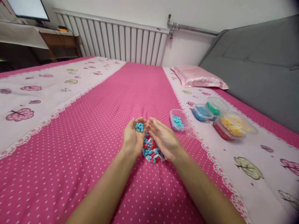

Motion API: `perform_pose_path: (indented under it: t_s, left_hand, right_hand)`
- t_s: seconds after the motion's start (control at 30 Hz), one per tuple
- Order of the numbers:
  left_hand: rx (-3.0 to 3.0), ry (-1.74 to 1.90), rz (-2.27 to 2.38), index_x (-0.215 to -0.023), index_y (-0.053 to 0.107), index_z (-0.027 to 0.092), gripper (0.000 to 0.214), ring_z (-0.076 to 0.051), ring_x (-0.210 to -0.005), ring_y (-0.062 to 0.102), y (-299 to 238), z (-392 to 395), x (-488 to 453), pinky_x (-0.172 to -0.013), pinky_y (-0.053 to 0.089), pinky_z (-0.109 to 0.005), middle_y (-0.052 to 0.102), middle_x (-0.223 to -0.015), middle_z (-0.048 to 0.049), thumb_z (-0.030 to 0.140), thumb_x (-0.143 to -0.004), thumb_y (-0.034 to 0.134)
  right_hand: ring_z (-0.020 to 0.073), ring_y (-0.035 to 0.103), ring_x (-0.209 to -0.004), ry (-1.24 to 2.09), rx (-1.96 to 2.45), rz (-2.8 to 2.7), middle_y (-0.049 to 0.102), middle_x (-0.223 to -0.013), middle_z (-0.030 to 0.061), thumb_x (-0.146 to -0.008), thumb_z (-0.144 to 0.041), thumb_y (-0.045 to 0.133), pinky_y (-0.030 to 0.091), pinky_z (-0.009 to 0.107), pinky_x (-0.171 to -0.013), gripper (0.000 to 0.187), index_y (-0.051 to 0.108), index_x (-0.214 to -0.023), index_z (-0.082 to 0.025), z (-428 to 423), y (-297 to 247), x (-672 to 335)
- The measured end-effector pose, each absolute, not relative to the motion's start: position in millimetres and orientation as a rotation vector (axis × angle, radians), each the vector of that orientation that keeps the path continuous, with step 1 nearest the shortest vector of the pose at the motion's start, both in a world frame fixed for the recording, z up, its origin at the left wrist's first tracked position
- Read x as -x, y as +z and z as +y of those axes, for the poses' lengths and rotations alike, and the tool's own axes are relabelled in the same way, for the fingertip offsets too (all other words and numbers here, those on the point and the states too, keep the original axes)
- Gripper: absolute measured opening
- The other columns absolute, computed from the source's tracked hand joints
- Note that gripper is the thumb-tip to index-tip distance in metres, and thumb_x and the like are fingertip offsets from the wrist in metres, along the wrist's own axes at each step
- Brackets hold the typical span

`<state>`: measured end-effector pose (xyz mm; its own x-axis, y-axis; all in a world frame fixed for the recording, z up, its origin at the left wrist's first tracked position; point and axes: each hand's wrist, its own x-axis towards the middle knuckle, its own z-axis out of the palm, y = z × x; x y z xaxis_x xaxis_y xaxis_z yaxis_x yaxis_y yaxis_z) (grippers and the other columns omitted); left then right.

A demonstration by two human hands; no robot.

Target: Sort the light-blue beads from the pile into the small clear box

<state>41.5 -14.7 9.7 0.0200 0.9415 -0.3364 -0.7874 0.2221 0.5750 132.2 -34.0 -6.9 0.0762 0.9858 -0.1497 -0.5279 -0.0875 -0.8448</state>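
Observation:
A pile of small light blue, red and white bricks lies on the pink dotted bedspread in front of me. My left hand is cupped palm up at the pile's left side, with several light blue bricks resting in its curled fingers. My right hand hovers over the pile's right side, fingers stretched forward and close together, its fingertips touching the left hand's. Part of the pile is hidden under the right hand.
To the right stand several clear plastic tubs: one with light blue bricks, then blue, green, yellow and red. A pink pillow, a grey headboard and a white radiator lie beyond.

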Motion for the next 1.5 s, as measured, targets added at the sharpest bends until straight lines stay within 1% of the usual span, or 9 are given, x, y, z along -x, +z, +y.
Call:
perform_pose_path:
  t_s: [0.13, 0.47, 0.63, 0.8, 1.07, 1.17, 1.27, 1.37, 1.5]
  left_hand:
    - [-0.398, 1.503, 0.736, -0.072, 0.059, 0.014, 0.025, -0.010, -0.070, 0.057, 8, -24, -52, -0.077, 0.046, -0.023, 0.060, -0.075, -0.0031, 0.024, -0.088, 0.041]
    - [-0.843, 1.478, 0.863, -0.093, 0.063, 0.019, 0.042, -0.020, -0.112, 0.053, 2, -46, -66, -0.101, 0.035, -0.037, 0.062, -0.115, -0.0083, 0.051, -0.088, 0.037]
    - [-1.014, 1.499, 0.811, -0.096, 0.065, 0.021, 0.043, -0.019, -0.122, 0.048, 0, -45, -62, -0.109, 0.026, -0.035, 0.062, -0.118, -0.0061, 0.051, -0.090, 0.034]
    - [-1.045, 1.610, 0.714, -0.099, 0.066, 0.021, 0.038, -0.018, -0.120, 0.049, 4, -45, -58, -0.106, 0.031, -0.030, 0.062, -0.117, -0.0058, 0.043, -0.091, 0.037]
    - [-1.040, 1.706, 0.920, -0.094, 0.064, 0.019, 0.047, -0.019, -0.112, 0.053, 2, -26, -45, -0.104, 0.032, -0.035, 0.063, -0.111, -0.0074, 0.053, -0.090, 0.032]
    - [-1.014, 1.686, 0.999, -0.095, 0.064, 0.018, 0.046, -0.019, -0.111, 0.053, 0, -21, -43, -0.103, 0.033, -0.036, 0.062, -0.111, -0.0082, 0.053, -0.089, 0.033]
    - [-1.007, 1.664, 1.033, -0.093, 0.064, 0.018, 0.046, -0.020, -0.109, 0.053, -1, -19, -42, -0.101, 0.034, -0.036, 0.062, -0.110, -0.0085, 0.052, -0.089, 0.033]
    - [-0.996, 1.655, 1.048, -0.092, 0.064, 0.018, 0.045, -0.020, -0.108, 0.054, -4, -16, -42, -0.100, 0.035, -0.035, 0.062, -0.109, -0.0081, 0.054, -0.088, 0.035]
    - [-1.021, 1.650, 1.076, -0.093, 0.064, 0.018, 0.046, -0.020, -0.108, 0.053, -9, -12, -40, -0.099, 0.035, -0.034, 0.062, -0.110, -0.0080, 0.055, -0.087, 0.036]
  right_hand:
    - [0.0112, 0.063, -0.089, 1.680, 0.664, -0.401, 0.066, -0.083, 0.0015, -0.094, -0.025, 0.040, 0.048, 0.026, -0.091, 0.025, 0.062, -0.084, -0.019, -42, 2, -117]
    - [0.0160, 0.064, -0.093, 1.670, 0.683, -0.075, 0.066, -0.076, 0.0032, -0.097, -0.026, 0.028, 0.053, 0.034, -0.089, 0.034, 0.056, -0.081, -0.019, -51, 16, -107]
    - [0.0181, 0.066, -0.091, 1.784, 0.761, -0.239, 0.066, -0.069, 0.0037, -0.096, -0.026, 0.027, 0.054, 0.038, -0.087, 0.032, 0.056, -0.083, -0.019, -49, 1, -110]
    - [0.0184, 0.065, -0.089, 1.773, 0.712, -0.341, 0.065, -0.072, 0.0049, -0.094, -0.024, 0.032, 0.054, 0.039, -0.088, 0.029, 0.057, -0.080, -0.019, -39, -9, -122]
    - [0.0128, 0.061, -0.089, 1.204, 0.795, -0.369, 0.060, -0.081, 0.0035, -0.094, -0.030, 0.029, 0.047, 0.034, -0.099, 0.032, 0.053, -0.075, -0.022, -14, 10, -208]
    - [0.0149, 0.060, -0.092, 0.973, 0.922, -0.488, 0.059, -0.089, 0.0055, -0.093, -0.042, 0.022, 0.045, 0.041, -0.098, 0.039, 0.055, -0.083, -0.023, -2, 3, -244]
    - [0.0195, 0.057, -0.106, 0.871, 1.089, -0.652, 0.056, -0.114, 0.0131, -0.089, -0.057, 0.010, 0.046, 0.046, -0.094, 0.062, 0.054, -0.110, -0.019, 6, -6, -261]
    - [0.0232, 0.041, -0.129, 0.806, 1.294, -0.801, 0.036, -0.142, 0.0181, -0.084, -0.064, -0.004, 0.042, 0.047, -0.097, 0.084, 0.035, -0.138, -0.014, 8, -7, -263]
    - [0.0213, 0.022, -0.140, 0.718, 1.407, -0.839, 0.022, -0.152, 0.0159, -0.083, -0.059, -0.012, 0.033, 0.046, -0.105, 0.086, 0.018, -0.146, -0.008, 4, 0, -259]
